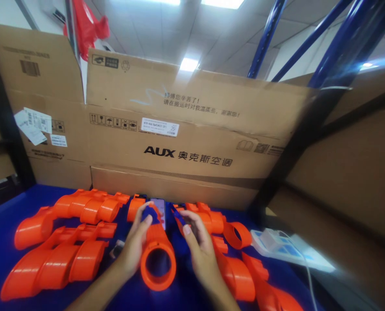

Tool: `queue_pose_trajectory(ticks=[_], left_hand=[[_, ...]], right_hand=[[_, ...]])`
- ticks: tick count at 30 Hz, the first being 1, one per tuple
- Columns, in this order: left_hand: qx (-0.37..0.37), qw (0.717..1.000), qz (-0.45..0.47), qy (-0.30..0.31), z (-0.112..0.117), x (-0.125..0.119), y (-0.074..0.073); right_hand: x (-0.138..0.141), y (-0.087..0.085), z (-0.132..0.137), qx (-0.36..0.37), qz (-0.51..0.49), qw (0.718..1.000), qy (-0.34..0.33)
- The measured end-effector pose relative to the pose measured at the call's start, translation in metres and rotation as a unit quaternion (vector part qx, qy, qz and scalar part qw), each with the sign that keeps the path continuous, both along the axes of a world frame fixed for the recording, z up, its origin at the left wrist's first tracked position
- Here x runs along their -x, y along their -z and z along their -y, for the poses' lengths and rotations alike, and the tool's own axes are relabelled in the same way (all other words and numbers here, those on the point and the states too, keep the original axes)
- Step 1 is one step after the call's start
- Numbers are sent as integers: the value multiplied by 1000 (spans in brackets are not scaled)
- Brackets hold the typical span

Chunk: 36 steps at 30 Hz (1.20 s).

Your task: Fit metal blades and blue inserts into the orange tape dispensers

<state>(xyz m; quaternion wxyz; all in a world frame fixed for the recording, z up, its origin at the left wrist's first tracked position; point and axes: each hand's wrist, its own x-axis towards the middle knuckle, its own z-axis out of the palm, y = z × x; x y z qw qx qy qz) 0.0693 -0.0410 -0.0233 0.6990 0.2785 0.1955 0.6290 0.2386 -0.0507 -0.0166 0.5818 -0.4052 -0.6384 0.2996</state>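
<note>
My left hand (136, 242) is closed around an orange plastic tube part (158, 259), whose round open end faces me. A dark blue piece (149, 212) sits at the top of that part, beside my left thumb. To the right, my right hand (199, 246) pinches a thin dark blue piece (178, 214) between thumb and fingers. The two hands are apart, with the phone (160, 211) lying behind them on the blue table surface (176, 289). My right fingers partly hide some orange parts behind them.
Rows of orange tube parts (54, 263) lie on the left, and more orange parts (239, 276) lie on the right. A white power strip (276, 246) with a cable is at the right edge. Cardboard (192, 138) walls off the back, between dark posts (276, 164).
</note>
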Motion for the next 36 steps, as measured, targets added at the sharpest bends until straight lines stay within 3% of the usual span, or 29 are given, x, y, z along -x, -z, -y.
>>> queue_pose_trajectory(ticks=[3, 13, 28, 31, 36], left_hand=[[-30, 998, -26, -55, -3, -2, 4], [-68, 989, -92, -98, -1, -2, 2], [-131, 985, -82, -74, 6, 2, -7], [-140, 985, -77, -64, 6, 5, -6], [-161, 983, -71, -46, 6, 7, -2]], right_hand=[[-6, -1, -1, -30, 8, 999, -14], [-10, -10, -1, -57, 49, 997, -35], [-8, -6, 2, -17, 32, 998, -56], [-9, -7, 4, -40, 91, 994, -35], [-12, -9, 4, -138, 203, 969, 26]])
